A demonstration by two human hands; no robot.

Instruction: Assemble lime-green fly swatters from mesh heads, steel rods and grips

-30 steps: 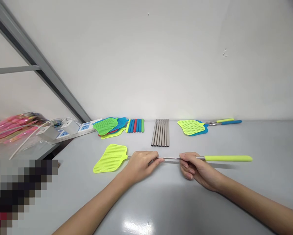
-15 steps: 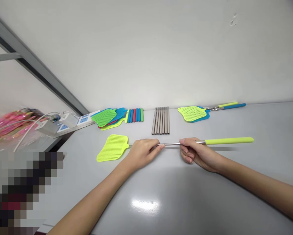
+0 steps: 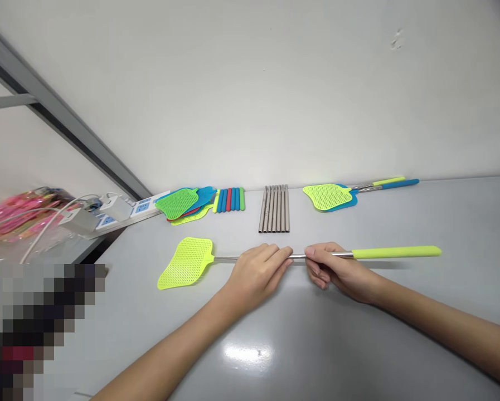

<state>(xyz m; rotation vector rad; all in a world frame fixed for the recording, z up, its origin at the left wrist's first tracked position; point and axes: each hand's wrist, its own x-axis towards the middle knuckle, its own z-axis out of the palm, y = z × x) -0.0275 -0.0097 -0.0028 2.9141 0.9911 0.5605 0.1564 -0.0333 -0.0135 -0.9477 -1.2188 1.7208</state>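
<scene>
A yellow-green fly swatter [image 3: 187,262] lies crosswise in front of me, its perforated head to the left and its foam-like yellow-green handle to the right. My left hand [image 3: 261,273] is closed over the thin metal rod, with the fingers on top. Close by, my right hand [image 3: 331,264] pinches the thicker part of the rod just left of the handle. A short stretch of rod shows between the two hands. Behind them lies a row of several metal tubes [image 3: 273,209].
Stacked swatter heads [image 3: 176,203] and several coloured handles [image 3: 231,199] lie at the back left. Two whole swatters [image 3: 329,197], one yellow-green and one blue, rest against the wall side at right. A power strip [image 3: 143,206] with chargers and cables runs along the left edge.
My left hand has slid right along the rod, nearer my right hand, baring more rod beside the head. The swatter has shifted slightly toward me.
</scene>
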